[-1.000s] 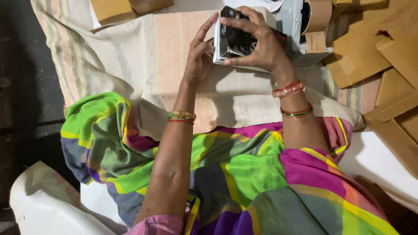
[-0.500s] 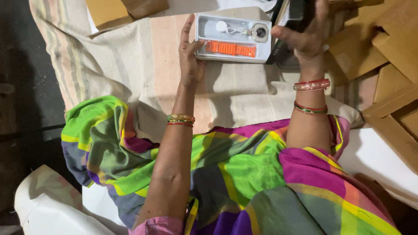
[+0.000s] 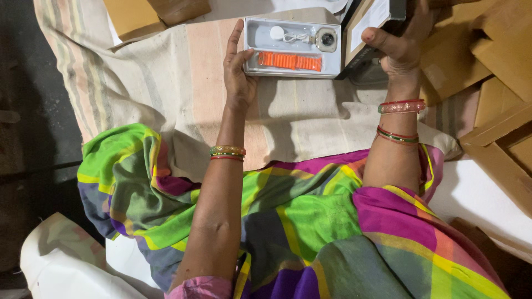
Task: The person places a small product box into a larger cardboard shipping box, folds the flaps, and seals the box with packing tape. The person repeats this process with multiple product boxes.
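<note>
On the left we see dark floor, and beside it a striped cloth spread flat, pale with faint bands of green, grey and peach. At its top edge lie two brown cardboard boxes, closed as far as we can tell.

Further right, our left hand rests at the left end of a shallow grey tray lying on the cloth. The fingers are stretched out and close together along the tray's short side, the thumb touching its lower left corner; the hand steadies the tray, it does not clamp it. In the tray we see three things: an orange strap laid lengthwise along the lower half, a white coiled cable with a round puck in the upper half, and to its right a squarish watch body with a dark face.

Just to the right of the tray, our right hand grips a dark box lid with a pale inner face, tilted up on edge, thumb on the near side. The other fingers are hidden behind it.

At the far right is a heap of flattened brown cardboard. Across the foreground lies our bright green, purple and pink garment.
</note>
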